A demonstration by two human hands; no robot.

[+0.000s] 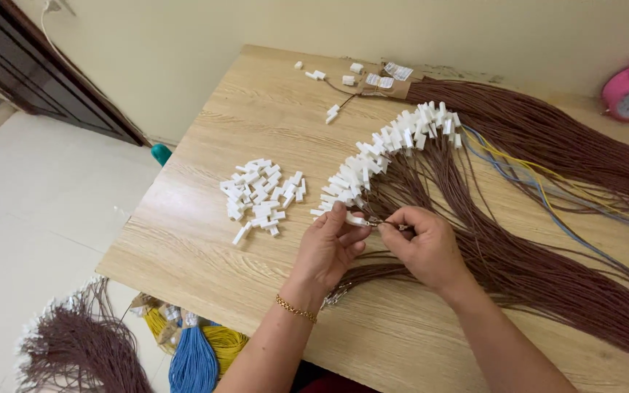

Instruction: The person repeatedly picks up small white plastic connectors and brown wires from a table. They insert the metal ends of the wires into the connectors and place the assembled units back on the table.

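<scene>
Two hands meet over brown wires (518,269): left hand (329,251) pinches one white connector (356,219), right hand (424,244) pinches one wire end (381,224)

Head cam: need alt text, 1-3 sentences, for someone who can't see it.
Two bare hands meet over a wooden table: the left hand pinches a small white connector while the right hand holds a brown wire at its end. A loose pile of white connectors lies left of them; a fan of brown wires already fitted with connectors spreads right.
</scene>
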